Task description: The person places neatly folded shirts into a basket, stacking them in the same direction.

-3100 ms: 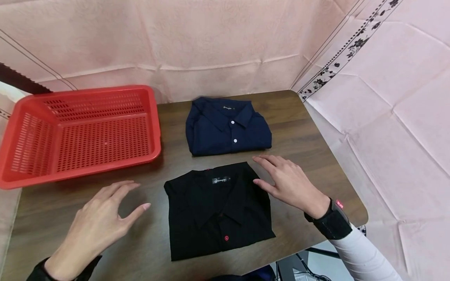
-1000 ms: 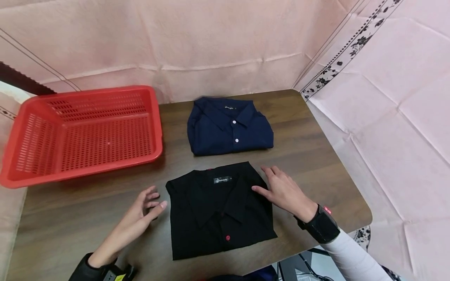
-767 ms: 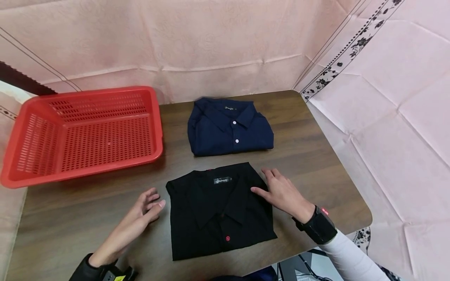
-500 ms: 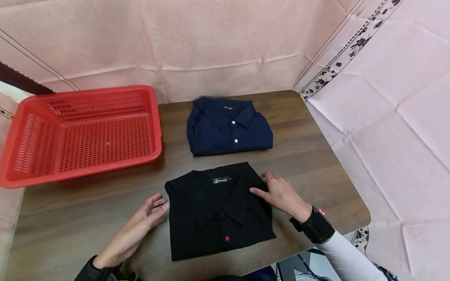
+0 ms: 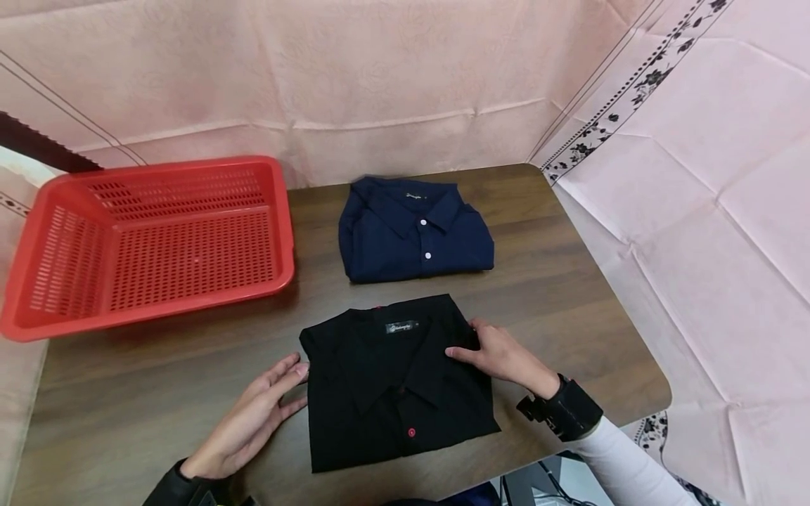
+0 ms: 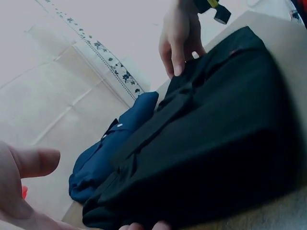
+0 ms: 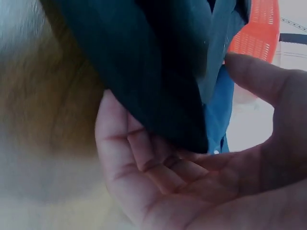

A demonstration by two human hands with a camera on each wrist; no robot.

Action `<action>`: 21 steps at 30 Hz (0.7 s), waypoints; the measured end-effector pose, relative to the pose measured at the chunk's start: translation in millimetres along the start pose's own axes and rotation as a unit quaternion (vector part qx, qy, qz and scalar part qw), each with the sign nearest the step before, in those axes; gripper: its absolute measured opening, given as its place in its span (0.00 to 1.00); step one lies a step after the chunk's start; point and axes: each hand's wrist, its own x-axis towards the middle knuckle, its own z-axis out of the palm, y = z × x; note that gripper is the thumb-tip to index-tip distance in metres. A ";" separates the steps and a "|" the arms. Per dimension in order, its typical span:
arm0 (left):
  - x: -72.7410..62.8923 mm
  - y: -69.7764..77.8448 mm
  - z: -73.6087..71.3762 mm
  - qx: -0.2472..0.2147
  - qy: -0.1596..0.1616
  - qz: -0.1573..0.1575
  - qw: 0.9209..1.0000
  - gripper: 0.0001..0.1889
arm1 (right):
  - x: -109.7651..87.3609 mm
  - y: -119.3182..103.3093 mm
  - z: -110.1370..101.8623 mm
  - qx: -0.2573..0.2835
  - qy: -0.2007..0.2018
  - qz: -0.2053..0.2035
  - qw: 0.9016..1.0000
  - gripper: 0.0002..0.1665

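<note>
Blk shirt (image 5: 370,404), R hand (image 5: 503,357) gripping, shows label (image 5: 401,327) in head-cam only.

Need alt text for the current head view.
Left hand and right hand at opposite sides of a folded black shirt on a wood-grain table. A folded navy shirt lies beyond it, a red basket to the left.

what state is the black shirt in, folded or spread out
Folded: the black shirt makes a compact, near-rectangular shape, with its collar and label on top and nothing splayed out sideways.
</note>
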 end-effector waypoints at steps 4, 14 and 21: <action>0.6 -0.4 3.5 -0.049 -0.015 0.010 0.999 0.46 | -0.2 0.6 -0.1 0.033 -0.016 0.002 0.999 0.44; 6.4 -4.3 16.7 -0.153 -0.027 0.012 0.988 0.50 | 1.6 1.3 3.0 0.209 -0.079 -0.023 0.975 0.33; 12.8 -9.8 24.4 -0.117 0.005 -0.014 0.993 0.48 | 1.4 2.3 9.1 0.327 -0.137 -0.033 0.934 0.29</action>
